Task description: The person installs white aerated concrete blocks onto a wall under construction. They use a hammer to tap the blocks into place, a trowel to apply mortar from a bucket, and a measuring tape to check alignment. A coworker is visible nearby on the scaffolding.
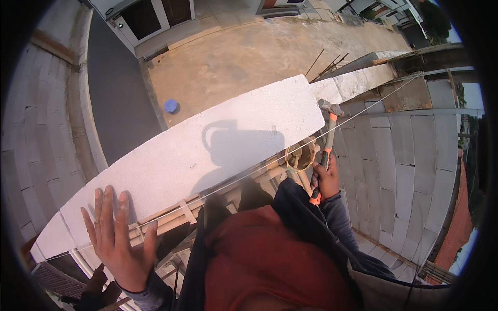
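My left hand (120, 236) is spread open at the near left edge of a long white block (244, 114) on top of a wall, fingertips on or just over its face. My right hand (324, 179) grips a hammer (329, 129) with an orange and dark handle; its head rises beside the block’s right end. A thin white string (373, 103) runs along the block’s near side. Below the hammer, a round bucket (295, 153) with tools or material inside is partly hidden. A shadow lies across the block.
Wooden scaffolding (187, 207) sits below me. Beyond are a lower tan yard (228, 62) with a blue bucket (171, 105), protruding rods (332, 67), doors (148, 15), a dark recessed strip (114, 93), and block walls (404, 181) on both sides. The wall top continues rightward (365, 80).
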Available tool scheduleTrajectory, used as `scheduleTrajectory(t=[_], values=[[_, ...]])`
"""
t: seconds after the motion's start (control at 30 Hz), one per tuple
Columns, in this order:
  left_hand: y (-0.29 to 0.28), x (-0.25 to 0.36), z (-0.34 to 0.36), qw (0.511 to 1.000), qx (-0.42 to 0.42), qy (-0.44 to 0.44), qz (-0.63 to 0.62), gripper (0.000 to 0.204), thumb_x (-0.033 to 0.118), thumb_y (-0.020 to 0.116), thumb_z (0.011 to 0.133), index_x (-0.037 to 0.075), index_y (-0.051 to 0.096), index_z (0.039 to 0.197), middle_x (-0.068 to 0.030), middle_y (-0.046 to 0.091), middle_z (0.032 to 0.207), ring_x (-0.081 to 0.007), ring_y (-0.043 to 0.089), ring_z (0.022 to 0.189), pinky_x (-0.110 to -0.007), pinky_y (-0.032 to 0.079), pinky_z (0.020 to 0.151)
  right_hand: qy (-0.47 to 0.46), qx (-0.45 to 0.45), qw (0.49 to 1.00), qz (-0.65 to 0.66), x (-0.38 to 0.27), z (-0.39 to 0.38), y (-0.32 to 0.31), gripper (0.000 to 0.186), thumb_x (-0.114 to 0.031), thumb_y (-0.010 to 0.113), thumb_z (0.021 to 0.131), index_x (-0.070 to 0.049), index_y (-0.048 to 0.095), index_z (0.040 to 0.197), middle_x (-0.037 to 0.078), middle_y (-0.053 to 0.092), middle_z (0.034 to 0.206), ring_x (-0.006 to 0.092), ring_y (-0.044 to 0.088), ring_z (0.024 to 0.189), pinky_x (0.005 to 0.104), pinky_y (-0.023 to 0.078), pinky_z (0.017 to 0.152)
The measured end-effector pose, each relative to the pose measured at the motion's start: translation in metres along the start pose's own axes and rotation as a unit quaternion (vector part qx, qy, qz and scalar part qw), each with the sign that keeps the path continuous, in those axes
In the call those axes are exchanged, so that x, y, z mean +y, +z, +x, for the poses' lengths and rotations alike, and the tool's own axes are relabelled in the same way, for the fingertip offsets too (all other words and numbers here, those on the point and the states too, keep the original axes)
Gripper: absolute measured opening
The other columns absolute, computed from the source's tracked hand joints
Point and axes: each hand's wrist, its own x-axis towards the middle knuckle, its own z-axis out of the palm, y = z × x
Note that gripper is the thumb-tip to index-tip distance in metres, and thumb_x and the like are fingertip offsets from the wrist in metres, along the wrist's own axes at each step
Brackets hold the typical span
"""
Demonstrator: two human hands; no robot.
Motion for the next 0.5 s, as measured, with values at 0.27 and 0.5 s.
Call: scheduleTrajectory(t=[0.27,0.5], values=[[0.038,-0.069,-0.052,0.969,0.229,-0.091,-0.008,0.076,0.047,0.078,0.093,0.014,0.052,0.157,-0.0178,0.05,0.162,-0.0426,0.042,0.154,-0.069,0.03,0.126,0.092,-0.012,0.984,0.154,0.002,0.022,0.008,0.017,-0.01,0.062,0.105,-0.018,0.054,0.118,-0.003,0.049,0.067,0.0086,0.049,0.046,0.0259,0.042,0.039],[0.122,-0.05,-0.092,0.878,0.395,-0.269,-0.03,0.072,0.032,0.069,0.105,0.004,0.031,0.16,-0.0203,0.034,0.166,-0.0404,0.033,0.157,-0.064,0.027,0.131,0.039,0.068,0.995,0.066,0.01,0.03,0.032,0.022,-0.011,0.061,0.104,-0.013,0.053,0.124,-0.002,0.044,0.067,0.0094,0.044,0.045,0.0266,0.038,0.039]])
